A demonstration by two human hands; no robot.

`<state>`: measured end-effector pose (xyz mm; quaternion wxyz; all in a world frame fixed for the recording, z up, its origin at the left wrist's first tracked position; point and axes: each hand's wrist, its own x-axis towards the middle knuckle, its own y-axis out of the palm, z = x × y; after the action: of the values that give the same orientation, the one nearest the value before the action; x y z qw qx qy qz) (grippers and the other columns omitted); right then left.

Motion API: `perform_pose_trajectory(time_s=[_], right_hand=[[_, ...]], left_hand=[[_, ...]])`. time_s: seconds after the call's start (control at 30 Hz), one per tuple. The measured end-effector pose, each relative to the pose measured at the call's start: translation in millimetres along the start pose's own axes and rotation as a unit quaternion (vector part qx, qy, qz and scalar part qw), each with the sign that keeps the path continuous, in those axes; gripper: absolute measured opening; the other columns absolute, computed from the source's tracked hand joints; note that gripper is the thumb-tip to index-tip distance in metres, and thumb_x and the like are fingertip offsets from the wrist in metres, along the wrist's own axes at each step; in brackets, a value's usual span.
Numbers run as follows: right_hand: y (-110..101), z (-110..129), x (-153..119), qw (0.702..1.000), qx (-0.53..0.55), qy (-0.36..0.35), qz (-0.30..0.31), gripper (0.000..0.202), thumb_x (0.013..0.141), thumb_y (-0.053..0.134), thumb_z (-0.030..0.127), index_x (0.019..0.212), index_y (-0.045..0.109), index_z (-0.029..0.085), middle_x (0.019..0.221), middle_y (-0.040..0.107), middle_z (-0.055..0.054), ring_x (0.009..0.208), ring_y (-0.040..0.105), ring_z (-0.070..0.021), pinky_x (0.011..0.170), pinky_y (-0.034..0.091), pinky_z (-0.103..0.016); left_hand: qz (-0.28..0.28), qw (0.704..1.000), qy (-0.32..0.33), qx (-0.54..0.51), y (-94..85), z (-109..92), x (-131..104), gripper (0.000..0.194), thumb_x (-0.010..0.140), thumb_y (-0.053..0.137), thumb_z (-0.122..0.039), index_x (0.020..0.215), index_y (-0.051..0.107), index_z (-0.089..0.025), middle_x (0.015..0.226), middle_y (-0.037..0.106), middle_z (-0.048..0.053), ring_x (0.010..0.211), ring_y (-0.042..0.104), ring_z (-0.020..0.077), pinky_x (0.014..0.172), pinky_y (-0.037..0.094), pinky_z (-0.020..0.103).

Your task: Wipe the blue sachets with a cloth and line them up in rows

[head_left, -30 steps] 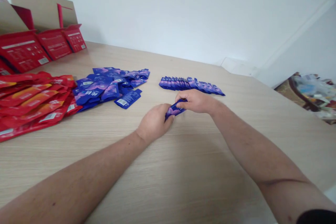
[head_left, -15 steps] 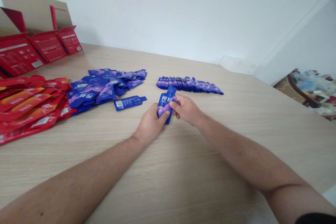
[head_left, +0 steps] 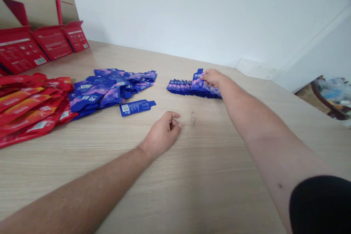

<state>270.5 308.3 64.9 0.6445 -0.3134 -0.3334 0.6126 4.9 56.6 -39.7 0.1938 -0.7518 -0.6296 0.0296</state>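
Note:
My right hand [head_left: 213, 77] pinches a blue and purple spouted sachet [head_left: 197, 80] by its right side. The sachet is held at the long row of overlapping blue sachets [head_left: 178, 87], partly covering it; whether it touches them I cannot tell. My left hand [head_left: 163, 133] rests low over the table with nothing in it, its fingers loosely bent and thumb apart. Left of it lies a single blue sachet [head_left: 138, 107], its barcode side up. Beyond that is a loose heap of blue sachets [head_left: 93, 93].
Red and orange pouches [head_left: 35, 108] are piled at the left. Behind them stand open red cartons [head_left: 52, 44] with raised flaps. A white wall [head_left: 175, 14] borders the wooden table [head_left: 170, 190] at the back. Plastic bags [head_left: 336, 89] lie beyond its right edge.
My left hand has let go of the sachet both hands held. My right hand has carried it away from me and to the right, to the row.

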Motion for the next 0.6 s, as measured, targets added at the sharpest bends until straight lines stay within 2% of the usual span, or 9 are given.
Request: perform_pose_trajectory(time_s=[0.17,0.3,0.37,0.47,0.6], right_hand=[[11.9,-6.4,26.0,0.994,-0.105,-0.006,0.012,0.022,0.093,0.069,0.037,0.096,0.066,0.015,0.069,0.064,-0.001,0.052,0.056,-0.0104,0.053,0.046,-0.024],[18.5,-10.2,37.7,0.984,-0.179,-0.024,0.008,0.029,0.097,0.064,0.039,0.112,0.066,0.015,0.105,0.069,-0.006,0.088,0.068,-0.0174,0.078,0.058,-0.036],[21.3,-13.5,39.4,0.978,-0.207,-0.036,-0.005,0.032,0.097,0.063,0.040,0.120,0.064,0.016,0.119,0.067,-0.008,0.102,0.067,-0.0209,0.088,0.058,-0.043],[22.9,-18.7,37.5,0.969,-0.235,-0.060,-0.043,0.034,0.096,0.065,0.034,0.124,0.065,0.015,0.128,0.064,-0.012,0.114,0.063,-0.0253,0.099,0.052,-0.048],[21.6,-15.7,29.4,0.956,-0.250,-0.130,-0.079,0.037,0.095,0.059,0.023,0.130,0.066,0.014,0.132,0.061,-0.017,0.119,0.060,-0.0275,0.110,0.043,-0.044]], left_hand=[[-0.002,1.000,-0.003,0.008,0.8,-0.5,-1.0,0.027,0.093,0.057,-0.031,0.119,0.053,-0.023,0.079,0.064,-0.004,0.066,0.061,0.0121,0.064,0.048,0.027],[-0.003,1.000,-0.004,0.014,0.6,-1.9,-1.4,0.026,0.093,0.056,-0.031,0.117,0.053,-0.023,0.078,0.064,-0.004,0.065,0.061,0.0122,0.064,0.048,0.028],[-0.003,1.000,-0.003,0.019,-0.2,-1.9,-1.3,0.026,0.093,0.056,-0.030,0.118,0.053,-0.023,0.079,0.064,-0.004,0.066,0.061,0.0121,0.064,0.048,0.028],[-0.003,1.000,-0.001,0.021,-0.7,-1.3,-1.2,0.026,0.093,0.056,-0.030,0.117,0.052,-0.024,0.080,0.065,-0.004,0.066,0.061,0.0118,0.064,0.048,0.027],[-0.003,1.000,0.002,0.016,0.3,-1.1,-1.3,0.025,0.092,0.056,-0.028,0.117,0.052,-0.024,0.079,0.064,-0.005,0.066,0.061,0.0115,0.065,0.048,0.027]])
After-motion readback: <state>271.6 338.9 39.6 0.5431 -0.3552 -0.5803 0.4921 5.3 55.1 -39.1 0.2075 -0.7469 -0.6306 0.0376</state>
